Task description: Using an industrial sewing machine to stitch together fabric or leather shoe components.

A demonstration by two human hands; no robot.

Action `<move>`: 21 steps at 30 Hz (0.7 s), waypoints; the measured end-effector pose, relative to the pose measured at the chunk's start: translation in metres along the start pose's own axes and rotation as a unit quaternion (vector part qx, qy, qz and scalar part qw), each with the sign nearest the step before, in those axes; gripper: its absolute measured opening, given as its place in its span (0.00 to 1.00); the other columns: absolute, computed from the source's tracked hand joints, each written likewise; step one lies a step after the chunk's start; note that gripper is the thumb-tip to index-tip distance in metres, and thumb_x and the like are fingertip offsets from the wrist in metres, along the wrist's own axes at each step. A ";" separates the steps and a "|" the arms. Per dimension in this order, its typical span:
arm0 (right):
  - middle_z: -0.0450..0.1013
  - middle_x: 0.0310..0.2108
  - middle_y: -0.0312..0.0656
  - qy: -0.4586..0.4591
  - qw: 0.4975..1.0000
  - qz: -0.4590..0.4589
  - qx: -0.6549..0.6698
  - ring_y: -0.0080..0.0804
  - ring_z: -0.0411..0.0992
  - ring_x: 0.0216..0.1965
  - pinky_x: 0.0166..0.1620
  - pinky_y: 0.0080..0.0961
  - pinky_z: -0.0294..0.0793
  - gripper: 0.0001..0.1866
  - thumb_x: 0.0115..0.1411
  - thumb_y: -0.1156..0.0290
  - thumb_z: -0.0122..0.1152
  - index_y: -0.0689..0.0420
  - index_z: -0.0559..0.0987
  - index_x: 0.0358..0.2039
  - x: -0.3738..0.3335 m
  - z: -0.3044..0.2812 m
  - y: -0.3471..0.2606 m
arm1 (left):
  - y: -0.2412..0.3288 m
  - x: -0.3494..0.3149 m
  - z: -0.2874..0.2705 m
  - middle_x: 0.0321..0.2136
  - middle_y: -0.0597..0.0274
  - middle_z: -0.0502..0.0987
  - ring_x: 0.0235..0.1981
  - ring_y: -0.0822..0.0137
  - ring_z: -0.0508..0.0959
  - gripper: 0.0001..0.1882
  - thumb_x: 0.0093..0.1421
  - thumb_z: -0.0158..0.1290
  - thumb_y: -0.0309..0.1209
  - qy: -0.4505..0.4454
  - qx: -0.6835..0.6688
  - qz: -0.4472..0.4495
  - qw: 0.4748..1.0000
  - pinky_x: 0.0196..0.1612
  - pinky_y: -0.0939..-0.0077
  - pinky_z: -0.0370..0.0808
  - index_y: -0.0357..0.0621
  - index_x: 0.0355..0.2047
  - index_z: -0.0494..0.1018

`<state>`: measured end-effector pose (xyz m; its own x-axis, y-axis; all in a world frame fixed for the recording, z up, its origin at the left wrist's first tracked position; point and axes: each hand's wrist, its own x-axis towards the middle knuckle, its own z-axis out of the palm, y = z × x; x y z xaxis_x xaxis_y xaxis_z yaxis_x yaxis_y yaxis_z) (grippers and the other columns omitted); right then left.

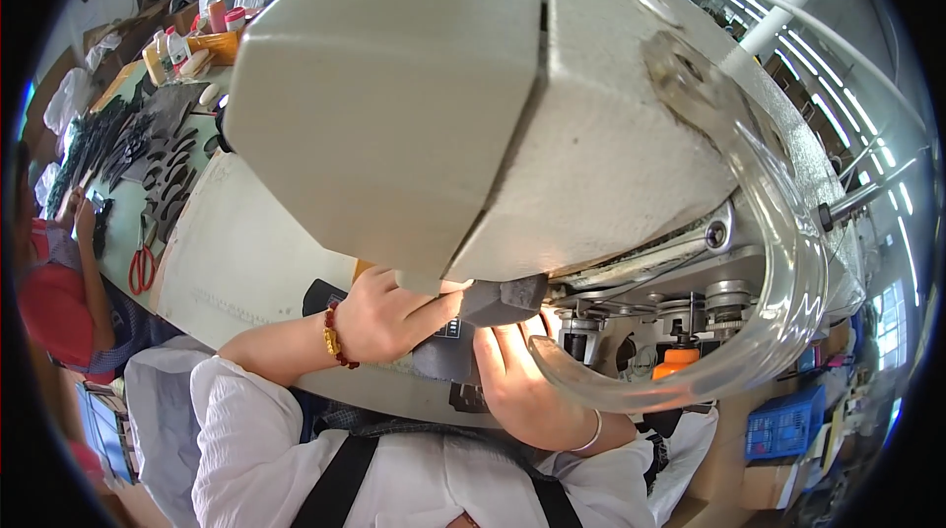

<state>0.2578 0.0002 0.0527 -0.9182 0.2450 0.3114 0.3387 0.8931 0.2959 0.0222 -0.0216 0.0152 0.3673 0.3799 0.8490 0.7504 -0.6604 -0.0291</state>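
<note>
A large cream sewing machine head [394,124] fills the middle of the view and hides the needle area. Below its lower edge, a dark grey fabric piece [505,300] with a folded, raised shape lies between my hands. My left hand [384,319], a red and gold bracelet at its wrist, is closed with bent fingers at the piece's left end. My right hand [524,382], with a pale bangle, has its fingers together against the near side, their tips partly hidden. A flat dark part with white print [445,359] lies under my hands.
Clear tubing [788,331] loops down at the right, near an orange part [676,363] under the machine. A green table at left holds red-handled scissors [142,268] and many dark cut pieces [173,168]; a co-worker in red sits there. A blue basket [784,424] stands right.
</note>
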 end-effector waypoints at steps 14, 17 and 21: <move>0.73 0.44 0.54 0.020 1.000 0.015 -0.007 0.49 0.76 0.46 0.52 0.46 0.75 0.22 0.52 0.77 0.61 0.69 0.77 0.49 -0.005 0.009 0.000 | -0.005 -0.010 0.006 0.41 0.62 0.82 0.36 0.60 0.80 0.13 0.48 0.64 0.26 -0.018 -0.006 -0.009 1.000 0.34 0.67 0.75 0.42 0.37 0.83; 0.73 0.45 0.54 0.028 0.998 -0.006 -0.055 0.49 0.76 0.47 0.51 0.46 0.75 0.22 0.53 0.77 0.61 0.69 0.77 0.50 -0.009 0.018 -0.001 | -0.005 -0.005 0.001 0.41 0.61 0.82 0.37 0.58 0.80 0.15 0.48 0.64 0.26 -0.017 -0.005 -0.014 1.000 0.36 0.64 0.76 0.42 0.38 0.83; 0.73 0.49 0.57 0.019 0.999 -0.003 -0.032 0.52 0.75 0.50 0.53 0.47 0.75 0.22 0.57 0.79 0.58 0.68 0.76 0.54 -0.007 0.021 0.002 | -0.008 -0.003 0.000 0.43 0.59 0.83 0.40 0.55 0.81 0.18 0.47 0.64 0.26 -0.019 0.008 -0.025 0.999 0.41 0.58 0.77 0.42 0.42 0.84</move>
<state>0.2608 0.0080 0.0318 -0.9119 0.2246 0.3435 0.3474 0.8681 0.3545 0.0152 -0.0173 0.0127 0.3487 0.4366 0.8293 0.7770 -0.6295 0.0047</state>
